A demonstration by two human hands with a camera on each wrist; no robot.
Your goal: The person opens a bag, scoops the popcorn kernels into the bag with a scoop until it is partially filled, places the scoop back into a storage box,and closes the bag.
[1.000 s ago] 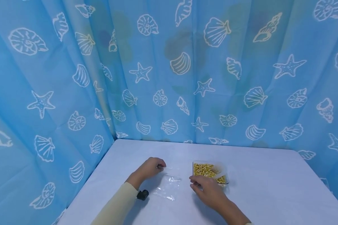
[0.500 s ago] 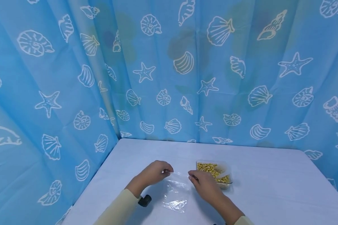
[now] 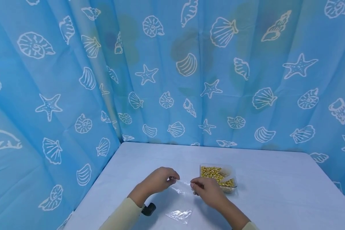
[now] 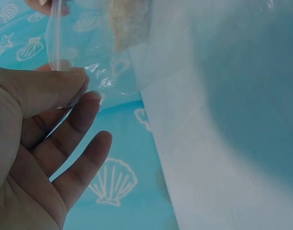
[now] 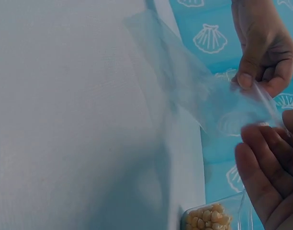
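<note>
A clear plastic zip bag (image 3: 179,215) hangs between my two hands over the white table, its top edge spanning them. My left hand (image 3: 158,181) pinches one top corner between thumb and index finger; in the left wrist view the other fingers of that left hand (image 4: 65,139) are loosely spread. My right hand (image 3: 211,192) pinches the opposite top corner. In the right wrist view the bag (image 5: 185,81) appears thin and flat, with nothing visible inside. Just beyond my right hand stands a clear rectangular container (image 3: 229,189) holding yellow corn kernels (image 3: 211,172).
A whitish translucent scoop-like piece (image 3: 227,176) lies on the kernels. A white cloth covers the table (image 3: 276,188). Blue curtains (image 3: 166,80) with shell prints stand behind and at the left. A black device (image 3: 148,209) sits at my left wrist.
The right hand, apart from the bag one second ago, has come to its top edge and now pinches it. The bag has shifted right and toward me; the hands have since lowered slightly.
</note>
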